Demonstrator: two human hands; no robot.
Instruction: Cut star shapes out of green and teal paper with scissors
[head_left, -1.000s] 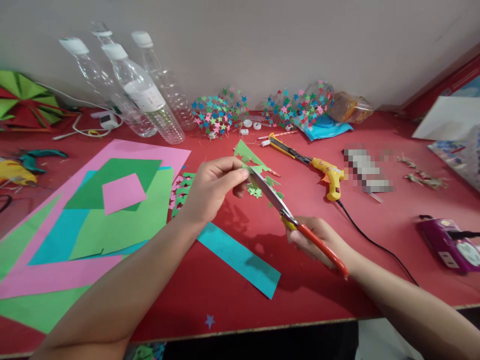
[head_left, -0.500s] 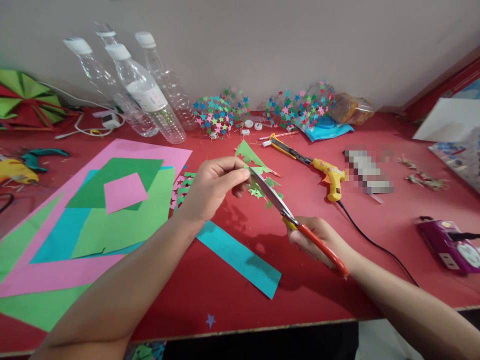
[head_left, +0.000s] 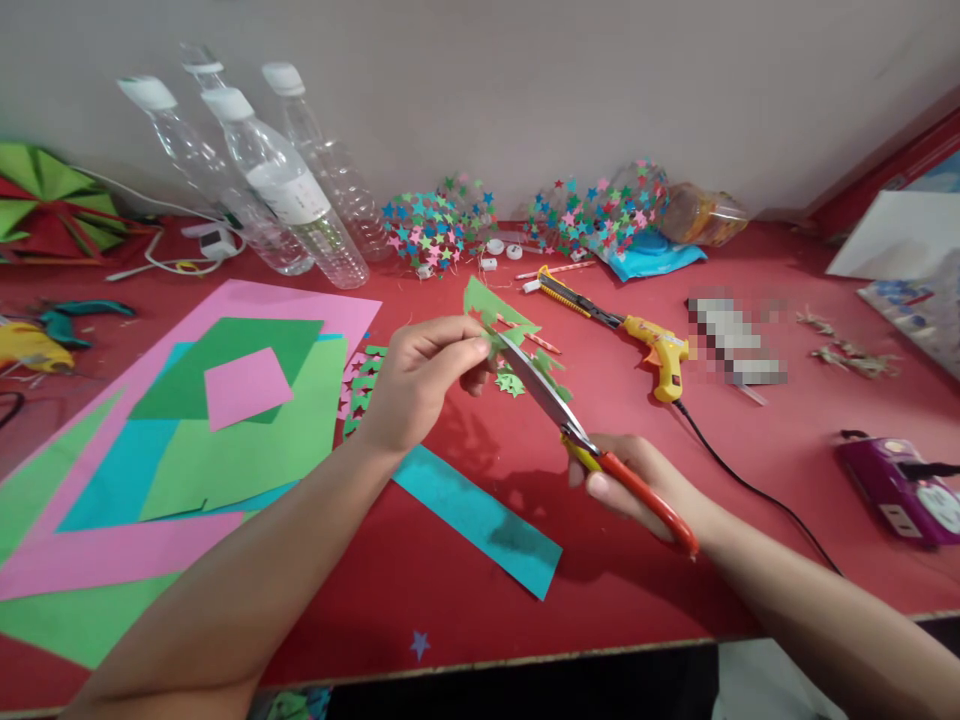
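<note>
One light green piece of paper (head_left: 478,296), jagged with cut-outs, is at the tips of my scissors (head_left: 551,400), raised over the red table (head_left: 337,610). My left hand (head_left: 427,380) pinches it between thumb and fingers right beside the blade tips; I cannot tell whether the blades are biting into it. My right hand (head_left: 634,480) is wrapped around the red and yellow handles, the blades lying nearly together. Beneath the scissors' tips I see a small cluster of light green stars (head_left: 511,384). Nearer me than the scissors lies a turquoise strip (head_left: 480,522), and closer still, by the table edge, a single bluish star (head_left: 420,645). Left of the scissors, overlapping coloured sheets (head_left: 255,455) are spread out, with four clear bottles (head_left: 292,195) standing behind them. Beyond the scissors, star-covered clear shapes (head_left: 431,228) sit near the wall (head_left: 480,90). To the scissors' right are a yellow glue gun (head_left: 654,345) and, farther off, a purple power strip (head_left: 892,485).
</note>
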